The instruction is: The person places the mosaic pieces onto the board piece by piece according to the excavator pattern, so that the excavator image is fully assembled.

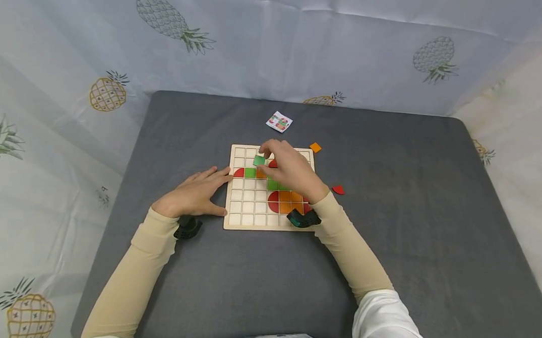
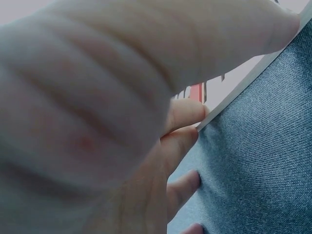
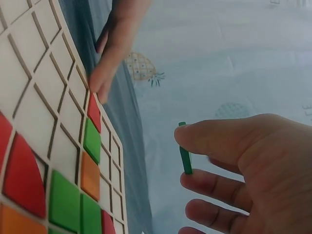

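A wooden grid board (image 1: 247, 219) lies on the table, partly filled with red, green and orange pieces. My right hand (image 1: 291, 166) is over its upper part and pinches a green square tile (image 1: 259, 160) between thumb and fingers. In the right wrist view the green tile (image 3: 185, 148) shows edge-on, held off the board. My left hand (image 1: 197, 193) lies at the board's left side, its fingers spread. Thumb and fingertips (image 2: 190, 111) touch the board's edge in the left wrist view. The right hand and wrist hide part of the grid.
A small printed pattern card (image 1: 279, 122) lies behind the board. One orange square tile (image 1: 315, 148) is off the board's upper right corner, and a red quarter-round piece (image 1: 338, 190) lies to its right. The grey table (image 1: 414, 210) extends far to the right.
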